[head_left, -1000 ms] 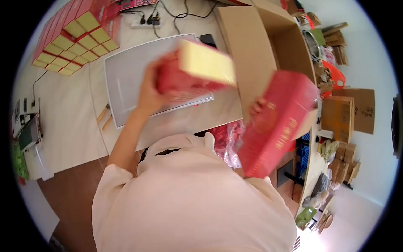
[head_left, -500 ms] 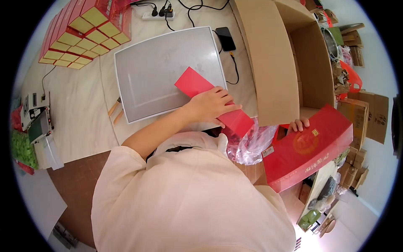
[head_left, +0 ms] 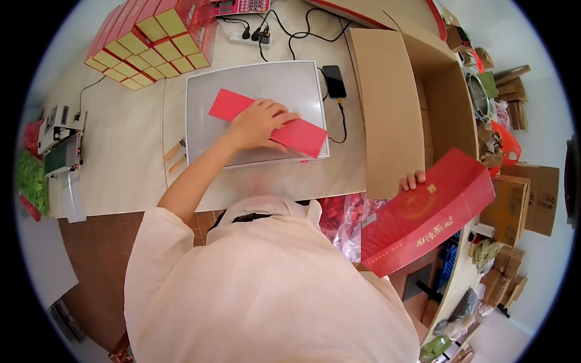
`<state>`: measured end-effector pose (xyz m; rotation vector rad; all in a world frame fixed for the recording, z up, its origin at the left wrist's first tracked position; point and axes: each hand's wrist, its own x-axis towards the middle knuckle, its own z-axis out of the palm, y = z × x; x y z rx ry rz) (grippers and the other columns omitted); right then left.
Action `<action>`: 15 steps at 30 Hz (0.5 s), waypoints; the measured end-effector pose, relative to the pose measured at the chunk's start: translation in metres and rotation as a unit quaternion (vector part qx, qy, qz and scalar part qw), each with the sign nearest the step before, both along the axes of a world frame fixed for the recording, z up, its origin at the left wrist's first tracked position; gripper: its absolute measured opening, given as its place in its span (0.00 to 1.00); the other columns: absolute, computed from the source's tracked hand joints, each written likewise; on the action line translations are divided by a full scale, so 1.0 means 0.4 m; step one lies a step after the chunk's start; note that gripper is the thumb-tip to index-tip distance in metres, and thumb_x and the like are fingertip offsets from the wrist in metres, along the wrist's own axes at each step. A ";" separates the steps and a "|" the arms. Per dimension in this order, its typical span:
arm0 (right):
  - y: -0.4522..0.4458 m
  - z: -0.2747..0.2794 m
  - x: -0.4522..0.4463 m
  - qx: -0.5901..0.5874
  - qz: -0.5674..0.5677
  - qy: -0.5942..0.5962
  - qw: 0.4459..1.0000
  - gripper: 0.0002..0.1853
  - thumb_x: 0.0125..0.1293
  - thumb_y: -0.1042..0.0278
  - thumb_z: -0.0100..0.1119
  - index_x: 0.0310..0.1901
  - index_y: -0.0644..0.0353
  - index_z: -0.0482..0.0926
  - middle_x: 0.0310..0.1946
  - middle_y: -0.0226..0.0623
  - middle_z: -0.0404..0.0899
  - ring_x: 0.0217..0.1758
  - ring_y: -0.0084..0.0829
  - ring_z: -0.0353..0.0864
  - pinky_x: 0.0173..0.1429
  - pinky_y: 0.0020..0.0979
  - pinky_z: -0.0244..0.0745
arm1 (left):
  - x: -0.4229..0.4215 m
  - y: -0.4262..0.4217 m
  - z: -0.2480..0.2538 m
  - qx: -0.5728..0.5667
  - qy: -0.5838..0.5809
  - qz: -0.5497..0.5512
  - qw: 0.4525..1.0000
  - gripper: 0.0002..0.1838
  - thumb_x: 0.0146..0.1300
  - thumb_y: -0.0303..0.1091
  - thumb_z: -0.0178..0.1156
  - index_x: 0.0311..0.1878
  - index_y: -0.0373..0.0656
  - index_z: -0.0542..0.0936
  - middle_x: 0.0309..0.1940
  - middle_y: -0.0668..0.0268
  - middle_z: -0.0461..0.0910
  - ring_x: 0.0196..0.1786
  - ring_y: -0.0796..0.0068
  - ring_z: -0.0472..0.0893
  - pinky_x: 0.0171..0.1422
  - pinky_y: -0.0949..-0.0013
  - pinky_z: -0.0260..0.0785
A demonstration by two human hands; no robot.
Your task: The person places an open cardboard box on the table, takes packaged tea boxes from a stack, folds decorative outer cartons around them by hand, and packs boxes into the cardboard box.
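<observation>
My left hand (head_left: 257,125) curls over the middle of a long plain red box (head_left: 305,137), its thumb on the near edge and its fingers on the far one. Beneath the box is the grey flat top of a white-rimmed panel (head_left: 254,78); I cannot tell whether they touch. On the right, my right hand (head_left: 411,181) grips the upper edge of a larger red carton (head_left: 433,212) with gold lettering and a round emblem. This carton is tilted, and only the fingertips show over its edge. Clear plastic with red pieces (head_left: 345,221) lies beside it.
A large open cardboard box (head_left: 387,109) stands right of the panel, with a black phone (head_left: 334,81) between. Stacked red boxes with gold ends (head_left: 151,51), a power strip (head_left: 249,39) and a pink calculator (head_left: 242,6) sit at the back. Two wooden-handled tools (head_left: 175,157) lie left of the panel.
My left hand has carried the plain red box leftward and farther over the panel, turning it flatter across. The large red carton has shifted slightly left. The view has tilted.
</observation>
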<state>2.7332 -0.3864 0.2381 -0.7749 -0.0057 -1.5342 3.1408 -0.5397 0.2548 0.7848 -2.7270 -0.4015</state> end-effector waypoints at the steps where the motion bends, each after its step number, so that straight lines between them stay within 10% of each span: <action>1: 0.001 -0.002 0.009 0.015 -0.013 0.010 1.000 0.17 0.69 0.58 0.47 0.52 0.61 0.70 0.48 0.34 0.70 0.44 0.34 0.72 0.47 0.35 0.64 | 0.028 0.001 0.009 -0.020 0.005 0.043 0.999 0.42 0.42 0.58 0.68 0.62 0.52 0.70 0.49 0.64 0.74 0.55 0.62 0.70 0.63 0.60 0.60; 8: -0.070 -0.084 0.006 0.105 0.111 -0.002 0.988 0.18 0.67 0.59 0.53 0.53 0.60 0.69 0.47 0.35 0.70 0.47 0.34 0.71 0.53 0.34 0.66 | 0.165 0.102 0.142 -0.091 0.007 0.244 0.965 0.43 0.42 0.56 0.70 0.63 0.54 0.70 0.48 0.65 0.73 0.51 0.62 0.70 0.59 0.59 0.61; 10: -0.017 0.046 0.133 0.292 -0.142 0.002 0.946 0.23 0.68 0.56 0.52 0.59 0.61 0.67 0.54 0.36 0.71 0.55 0.36 0.72 0.60 0.39 0.68 | 0.183 0.144 0.165 -0.095 -0.018 0.280 0.955 0.43 0.41 0.55 0.70 0.63 0.53 0.70 0.48 0.65 0.72 0.52 0.62 0.70 0.59 0.59 0.61; 15: -0.117 0.120 0.260 0.297 -0.209 0.359 0.860 0.30 0.66 0.55 0.58 0.65 0.60 0.64 0.55 0.32 0.71 0.54 0.24 0.72 0.57 0.29 0.69 | 0.223 0.243 0.183 -0.100 -0.053 0.350 0.930 0.44 0.41 0.54 0.71 0.64 0.52 0.69 0.48 0.65 0.72 0.51 0.62 0.70 0.59 0.59 0.61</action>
